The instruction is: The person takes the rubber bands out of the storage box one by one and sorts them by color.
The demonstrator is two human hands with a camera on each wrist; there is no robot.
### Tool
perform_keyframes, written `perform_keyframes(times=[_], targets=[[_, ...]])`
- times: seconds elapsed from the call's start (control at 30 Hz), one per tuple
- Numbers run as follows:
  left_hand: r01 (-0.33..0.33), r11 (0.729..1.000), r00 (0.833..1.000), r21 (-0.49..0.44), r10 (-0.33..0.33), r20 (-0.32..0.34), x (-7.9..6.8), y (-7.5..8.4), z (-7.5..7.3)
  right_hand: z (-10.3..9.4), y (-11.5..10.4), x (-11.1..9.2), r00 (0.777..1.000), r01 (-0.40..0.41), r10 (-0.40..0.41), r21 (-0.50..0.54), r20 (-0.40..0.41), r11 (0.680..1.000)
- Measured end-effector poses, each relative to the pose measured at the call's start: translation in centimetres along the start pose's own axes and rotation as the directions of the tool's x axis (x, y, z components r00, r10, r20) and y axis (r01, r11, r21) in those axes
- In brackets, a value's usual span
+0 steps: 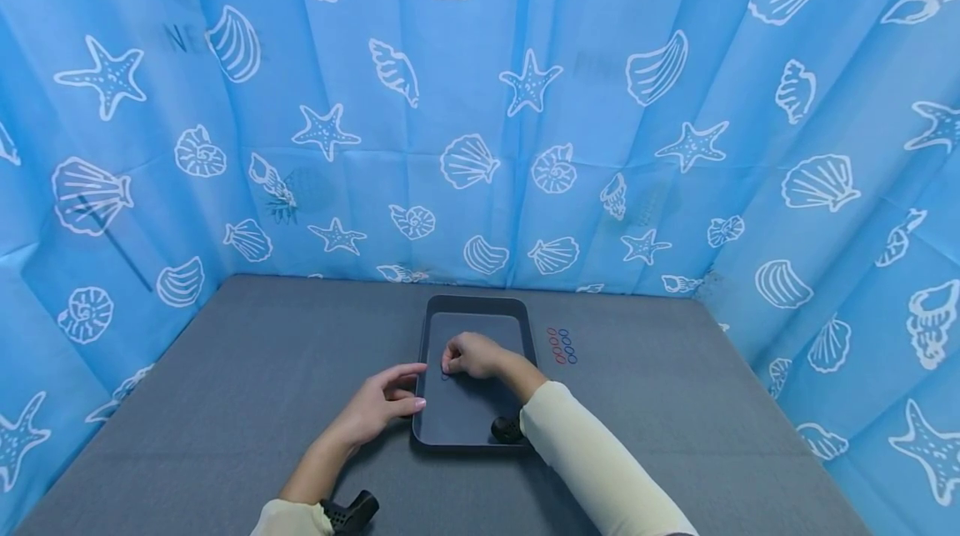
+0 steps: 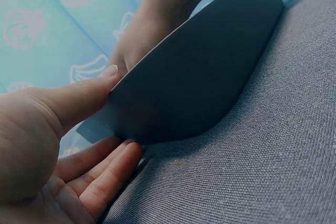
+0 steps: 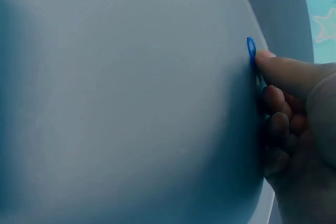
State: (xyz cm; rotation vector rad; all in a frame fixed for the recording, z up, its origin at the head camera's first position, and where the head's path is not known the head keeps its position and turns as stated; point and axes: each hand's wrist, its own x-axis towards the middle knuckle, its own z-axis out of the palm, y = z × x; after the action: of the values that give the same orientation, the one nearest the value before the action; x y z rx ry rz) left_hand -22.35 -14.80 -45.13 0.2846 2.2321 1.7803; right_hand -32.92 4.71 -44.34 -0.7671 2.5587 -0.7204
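Note:
A dark grey rectangular tray (image 1: 480, 303) stands on the grey table. Over its left half, in the head view, my right hand (image 1: 471, 355) reaches in. Its thumb and curled fingers pinch a small blue loop (image 3: 249, 42) near the tray's left side, and part of the loop is hidden behind the thumb. My left hand (image 1: 380, 403) is at the tray's outer left side. In the left wrist view its thumb (image 2: 100, 85) touches the rim, while the other fingers (image 2: 113, 179) lie extended by the bottom of the tray's outer wall (image 2: 205, 72).
To the right of the tray, several red loops (image 1: 557, 349) and several blue loops (image 1: 569, 350) lie on the table (image 1: 660, 403) in two columns. A blue curtain (image 1: 465, 211) with white shell prints hangs behind and at both sides. Both wrists carry black devices (image 1: 507, 430).

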Motion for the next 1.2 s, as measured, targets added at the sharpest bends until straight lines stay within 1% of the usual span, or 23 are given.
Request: perform_keyframes(times=[0.1, 0.23, 0.57, 0.63, 0.8, 0.87, 1.03, 1.1, 1.2], targets=[[0.001, 1.0, 1.0, 0.015, -0.001, 0.001, -0.4, 0.7, 0.1, 0.1, 0.1, 0.0, 1.0, 0.014, -0.014, 0.037, -0.013, 0.999], [0.003, 1.0, 1.0, 0.017, -0.003, 0.002, -0.6, 1.0, 0.2, 0.1, 0.4, 0.0, 1.0, 0.026, -0.025, 0.068, -0.015, 0.997], [0.014, 1.0, 1.0, 0.013, -0.014, -0.005, -0.4, 1.0, 0.2, -0.2, 0.3, -0.1, 0.999, 0.034, -0.035, 0.025, 0.013, 0.999], [0.014, 1.0, 1.0, 0.017, -0.014, -0.011, 0.0, 0.2, 0.2, -0.3, 0.3, -0.2, 0.999, 0.032, -0.032, 0.031, 0.018, 0.999], [0.011, 1.0, 1.0, 0.026, -0.011, -0.029, 1.1, -1.8, 0.0, -0.8, 0.3, -0.5, 0.999, 0.041, -0.044, 0.092, 0.022, 0.995], [0.01, 1.0, 0.999, 0.025, -0.01, -0.031, 1.0, -1.5, 0.0, -1.0, 0.3, -0.7, 0.998, 0.053, -0.055, 0.107, 0.018, 0.993], [0.007, 1.0, 1.0, -0.005, -0.007, -0.013, 0.2, -0.1, 0.1, -1.1, 0.6, -0.8, 0.996, 0.092, -0.092, 0.106, -0.007, 0.99], [0.003, 1.0, 1.0, -0.01, -0.003, -0.006, -0.1, 0.3, 0.2, -1.2, 0.6, -0.9, 0.995, 0.095, -0.094, 0.11, -0.014, 0.989], [0.002, 1.0, 1.0, 0.0, -0.002, -0.009, -0.1, 0.2, 0.2, -1.5, 0.5, -1.1, 0.997, 0.079, -0.076, 0.126, -0.025, 0.989]])
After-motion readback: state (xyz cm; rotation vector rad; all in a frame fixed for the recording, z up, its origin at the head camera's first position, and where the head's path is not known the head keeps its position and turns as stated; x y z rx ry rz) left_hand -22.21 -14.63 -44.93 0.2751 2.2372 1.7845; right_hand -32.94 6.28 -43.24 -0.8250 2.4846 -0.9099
